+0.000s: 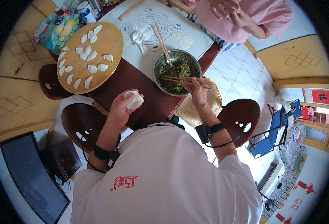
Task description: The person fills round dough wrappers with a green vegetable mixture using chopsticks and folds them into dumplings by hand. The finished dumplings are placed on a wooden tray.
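Note:
On the fingers of my left hand (122, 107) lies a round dough wrapper (133, 100), with the thumb over its edge. My right hand (197, 91) grips a pair of wooden chopsticks (178, 80), their tips in the green chopped filling (178, 70). A stainless steel bowl (156, 79) holds this filling and stands at the table's edge. Another pair of chopsticks (160, 39) leans in the bowl. To the left, a round wooden board (103, 81) carries several folded white dumplings (92, 68).
A white pastry mat (125, 57) bears a spoon with flour (138, 40), several flat wrappers (184, 40) and a rolling pin (131, 9). Across the table stands a person in a pink top (220, 19), hands raised. Dark chairs (83, 123) flank me. Bags and cans (87, 15) crowd the far left corner.

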The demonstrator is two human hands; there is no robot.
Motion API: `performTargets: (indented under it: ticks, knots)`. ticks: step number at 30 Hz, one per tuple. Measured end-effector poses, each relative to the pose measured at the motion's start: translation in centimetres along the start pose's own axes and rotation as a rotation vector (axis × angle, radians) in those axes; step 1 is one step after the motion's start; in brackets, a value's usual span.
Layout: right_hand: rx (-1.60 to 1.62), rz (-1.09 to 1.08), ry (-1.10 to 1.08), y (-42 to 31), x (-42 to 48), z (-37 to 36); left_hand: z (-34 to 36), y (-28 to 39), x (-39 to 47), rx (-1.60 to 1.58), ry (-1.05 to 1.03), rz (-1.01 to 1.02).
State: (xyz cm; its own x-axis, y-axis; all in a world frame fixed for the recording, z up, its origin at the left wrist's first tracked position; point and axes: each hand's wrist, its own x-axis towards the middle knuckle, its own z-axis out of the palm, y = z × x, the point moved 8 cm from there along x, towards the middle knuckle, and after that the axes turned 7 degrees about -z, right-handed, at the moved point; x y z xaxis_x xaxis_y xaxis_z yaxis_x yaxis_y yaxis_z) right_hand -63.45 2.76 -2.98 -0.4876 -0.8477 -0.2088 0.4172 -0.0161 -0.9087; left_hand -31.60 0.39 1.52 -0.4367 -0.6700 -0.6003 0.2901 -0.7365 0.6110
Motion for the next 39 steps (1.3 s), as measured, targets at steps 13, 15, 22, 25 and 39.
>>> performTargets:
  ticks: [13, 15, 22, 25, 39]
  knots:
    - [0.131, 0.032, 0.002, -2.5, -0.9, -3.6, 2.4, 0.9, 2.0, 0.012, -0.071, 0.037]
    - [0.169, 0.030, 0.004, -3.3, -1.1, -3.5, 2.6, 0.6, 2.5, 0.015, -0.095, 0.025]
    - [0.157, -0.022, -0.153, -9.9, -4.0, -0.3, 3.8, -0.6, 5.0, -0.121, -0.218, -0.114]
    - [0.111, -0.056, -0.257, -12.4, -5.2, 1.8, 5.0, -0.3, 5.3, -0.149, -0.288, -0.132]
    - [-0.111, -0.050, -0.495, -13.2, -6.3, 6.5, 7.5, 0.6, 1.2, -0.185, -0.368, -0.220]
